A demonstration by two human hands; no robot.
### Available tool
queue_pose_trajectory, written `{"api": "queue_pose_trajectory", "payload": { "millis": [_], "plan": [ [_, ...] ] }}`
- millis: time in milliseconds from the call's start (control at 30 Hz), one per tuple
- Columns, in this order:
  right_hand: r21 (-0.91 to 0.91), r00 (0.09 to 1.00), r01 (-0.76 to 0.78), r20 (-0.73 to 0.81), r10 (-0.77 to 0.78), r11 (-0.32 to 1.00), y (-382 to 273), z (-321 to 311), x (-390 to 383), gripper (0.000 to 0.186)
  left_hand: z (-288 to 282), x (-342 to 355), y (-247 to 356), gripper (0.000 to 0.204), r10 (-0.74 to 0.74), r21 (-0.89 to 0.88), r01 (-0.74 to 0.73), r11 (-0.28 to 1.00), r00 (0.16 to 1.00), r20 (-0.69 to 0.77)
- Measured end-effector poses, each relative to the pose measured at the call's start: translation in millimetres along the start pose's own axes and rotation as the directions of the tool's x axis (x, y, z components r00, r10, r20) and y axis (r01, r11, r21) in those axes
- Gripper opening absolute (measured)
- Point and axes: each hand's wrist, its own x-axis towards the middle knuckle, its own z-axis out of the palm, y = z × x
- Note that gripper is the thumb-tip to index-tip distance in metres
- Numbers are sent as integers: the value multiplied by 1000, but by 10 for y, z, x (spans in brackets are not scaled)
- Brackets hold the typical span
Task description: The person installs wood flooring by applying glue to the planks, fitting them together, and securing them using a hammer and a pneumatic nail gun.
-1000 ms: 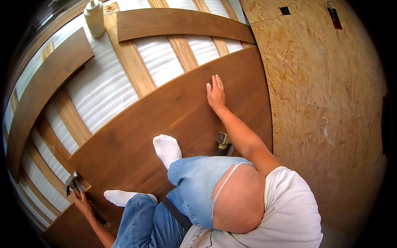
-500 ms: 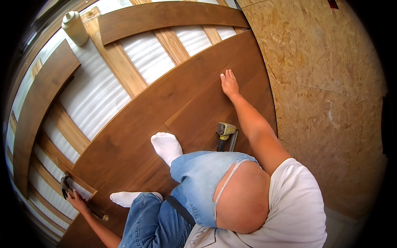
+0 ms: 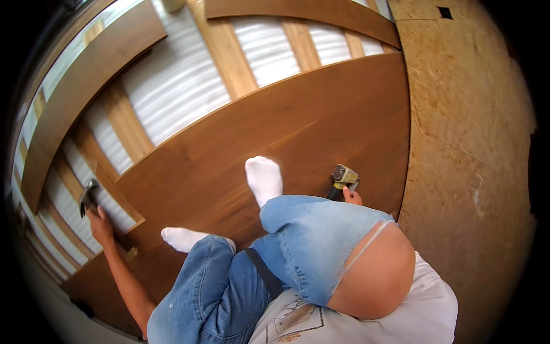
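I sit on brown floor planks [image 3: 303, 126] in jeans and white socks. My left hand [image 3: 101, 228], at the lower left, is closed on a claw hammer [image 3: 88, 194] just below its head, beside the planks' stepped edge. My right hand [image 3: 352, 196] is on a yellow and black nail gun [image 3: 344, 175] lying on the planks beside my bent knee; its fingers look closed on the tool, though the knee hides much of the hand and arm.
Wooden battens [image 3: 223, 51] with white foam sheet [image 3: 166, 80] between them lie beyond the planks. Loose planks [image 3: 91, 69] rest on them at left and top [image 3: 303, 8]. A pale bottle [image 3: 172, 4] is cut off at the top. Chipboard [image 3: 458, 126] covers the right side.
My right hand has left the plank surface above and come down onto the nail gun. The left hand still holds the hammer, now slightly higher in view. The view has shifted.
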Motion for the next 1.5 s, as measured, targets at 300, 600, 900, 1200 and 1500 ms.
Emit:
{"api": "queue_pose_trajectory", "payload": {
  "millis": [300, 600, 900, 1200, 1500],
  "plan": [
    [546, 916, -233, 402, -7, 805, -230, -81, 573, 36, -257, -168, 150, 43, 20, -105, -21, 994, 1000, -13],
    [583, 844, -17, 444, -300, 813, -1909, -1133, 8, 25, 179, -1601, -1484, 35, -428, -206, 377, 903, 755, -497],
    [265, 557, 553, 587, -587, 790, -4411, -1790, -1954, 16, 822, -2437, -2230, 55, -795, -263, 794, 548, 398, -457],
    [-130, 193, 978, 854, -483, 161, -5823, -876, -4312, 40, 994, -2366, -2421, 57, -767, -284, 796, 534, 314, -560],
    [43, 171, 888, 893, -415, 458, -6203, -150, -4285, 18, 1092, -2452, -2540, 54, -747, -299, 763, 574, 337, -574]
  ]
}}
